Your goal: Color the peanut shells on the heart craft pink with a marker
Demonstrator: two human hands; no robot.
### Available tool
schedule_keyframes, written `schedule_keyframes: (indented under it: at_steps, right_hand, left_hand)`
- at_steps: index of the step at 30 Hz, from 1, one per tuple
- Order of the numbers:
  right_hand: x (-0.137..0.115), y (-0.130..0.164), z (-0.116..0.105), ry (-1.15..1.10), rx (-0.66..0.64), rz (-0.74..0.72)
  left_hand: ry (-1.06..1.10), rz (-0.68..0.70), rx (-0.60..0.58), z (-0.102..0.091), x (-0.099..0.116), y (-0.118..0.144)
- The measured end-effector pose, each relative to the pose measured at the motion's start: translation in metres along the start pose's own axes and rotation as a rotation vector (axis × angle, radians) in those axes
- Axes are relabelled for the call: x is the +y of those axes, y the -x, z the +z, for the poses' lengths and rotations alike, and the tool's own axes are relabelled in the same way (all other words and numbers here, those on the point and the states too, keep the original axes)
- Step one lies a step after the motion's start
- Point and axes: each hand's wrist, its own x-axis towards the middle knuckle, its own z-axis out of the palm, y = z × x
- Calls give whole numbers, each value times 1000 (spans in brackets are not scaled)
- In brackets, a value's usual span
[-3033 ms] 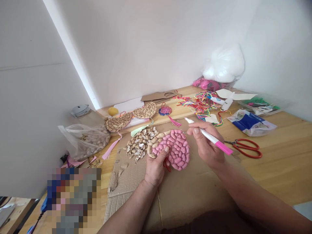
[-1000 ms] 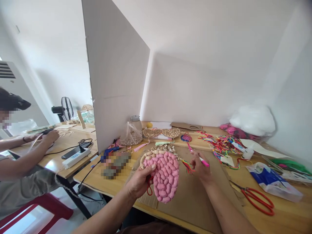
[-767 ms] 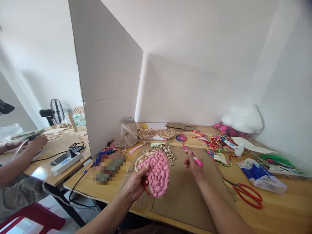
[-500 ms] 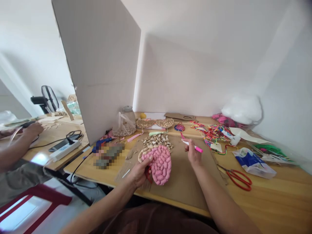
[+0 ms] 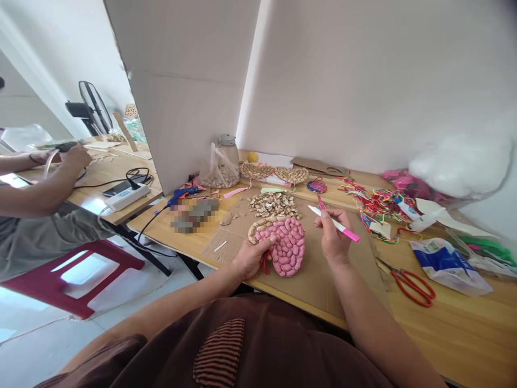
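My left hand grips the left edge of an oval piece covered in peanut shells, thumb on top. Most of its shells are pink; those along its upper left edge are bare tan. A red cord hangs below my thumb. To the right, my right hand is closed around a white marker with a pink end. Its pale tip points up and left, apart from the oval piece. Just behind lies a pile of loose peanut shells on a cardboard sheet.
Red-handled scissors and a blue-white packet lie at right. Tangled coloured cords sit behind them. A blue glue gun and a bag of peanuts are at left. Beyond the partition, a co-worker's hands work at another table.
The view has shifted, so the table appears farther left and higher up. The marker has turned, its tip now clear of my fingers. My left hand keeps its hold on the oval piece.
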Motion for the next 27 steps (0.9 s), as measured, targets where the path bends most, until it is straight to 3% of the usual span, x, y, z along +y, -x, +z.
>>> schedule_keyframes:
  at_steps: [5,9,17,27]
  right_hand:
    - [-38,36,13,14,-91,-92]
    - [-57,64,28,75,-251,-169]
    - [-43,71,35,167,-329,-489]
    - [-39,69,30,219,-365,-564]
  left_hand:
    - [6,40,12,4,1,1]
    - [2,65,-8,3,-1,0]
    - [-100,65,-46,-4,-9,0]
    - [-205,127,-70,-11,-15,0]
